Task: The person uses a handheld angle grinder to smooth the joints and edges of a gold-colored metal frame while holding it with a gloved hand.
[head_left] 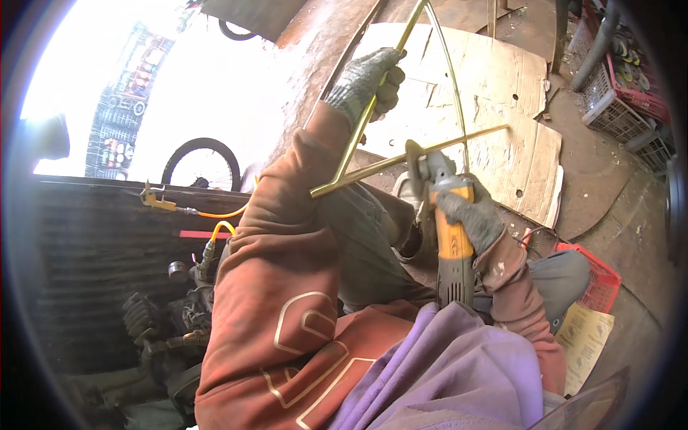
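My left hand [364, 84], in a grey knit glove, is closed round the upper tube of a gold metal tube frame [383, 165]. Two of the frame's tubes meet in a sharp corner near my left forearm. A thin curved rod [449, 64] runs down from its top toward the lower tube. Gloved too, my right hand [474, 215] grips the orange body of an angle grinder [452, 240], whose dark rear end rests close to my lap. The grinder's disc [413, 159] is at the lower tube; whether it touches cannot be made out.
Flattened cardboard [519, 168] covers the floor ahead. Plastic crates [627, 118] stand at far right, a red basket [600, 276] nearer. A yellow air blow gun [159, 202] with an orange hose lies at left, above dark machinery [175, 315]. Beyond is a bicycle wheel [202, 161].
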Demonstrator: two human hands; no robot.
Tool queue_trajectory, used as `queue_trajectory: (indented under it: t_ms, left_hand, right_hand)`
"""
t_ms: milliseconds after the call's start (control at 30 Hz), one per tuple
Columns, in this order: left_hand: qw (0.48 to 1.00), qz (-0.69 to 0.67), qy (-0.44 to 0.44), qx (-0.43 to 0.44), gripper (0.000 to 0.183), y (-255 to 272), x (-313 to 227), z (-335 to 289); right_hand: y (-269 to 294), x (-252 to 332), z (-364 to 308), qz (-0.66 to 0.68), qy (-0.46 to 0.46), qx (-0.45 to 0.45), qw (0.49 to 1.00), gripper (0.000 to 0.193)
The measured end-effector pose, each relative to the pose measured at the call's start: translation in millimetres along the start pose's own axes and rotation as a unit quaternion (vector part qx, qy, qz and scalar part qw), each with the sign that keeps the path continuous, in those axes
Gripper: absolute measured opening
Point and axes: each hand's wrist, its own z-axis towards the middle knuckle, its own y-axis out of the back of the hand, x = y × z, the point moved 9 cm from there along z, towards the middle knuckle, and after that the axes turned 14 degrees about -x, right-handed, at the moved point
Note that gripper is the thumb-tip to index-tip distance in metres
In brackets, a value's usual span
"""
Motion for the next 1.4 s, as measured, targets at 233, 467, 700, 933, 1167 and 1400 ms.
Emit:
queue_trajectory:
  t_ms: [233, 467, 700, 933, 1167, 1400]
  left_hand:
    - [0.998, 0.044, -0.035, -0.026, 0.027, 20, -4, 4]
    - [0.998, 0.056, -0.02, -0.033, 0.028, 13, 4, 25]
    - [0.999, 0.04, 0.012, 0.001, 0.027, 35, 9, 40]
    - [0.999, 0.031, -0.01, -0.024, 0.021, 25, 2, 32]
    - [0.976, 0.163, -0.143, -0.005, 0.027, -41, -17, -13]
    - [0.957, 0.2, -0.207, 0.039, 0.038, -72, -15, -42]
  right_hand:
    - [-68, 15, -44, 0.089, 0.069, 0.146, 0.983, 0.044]
    - [35, -22, 25, 0.092, -0.004, -0.011, 0.996, 0.041]
    - [-47, 11, -33, 0.172, 0.087, 0.081, 0.978, 0.047]
    - [40, -24, 39, 0.111, -0.017, -0.007, 0.994, 0.035]
    - [0, 5, -6, 0.155, 0.095, 0.032, 0.983, 0.049]
    - [54, -13, 26, -0.009, -0.009, 0.029, 0.999, 0.039]
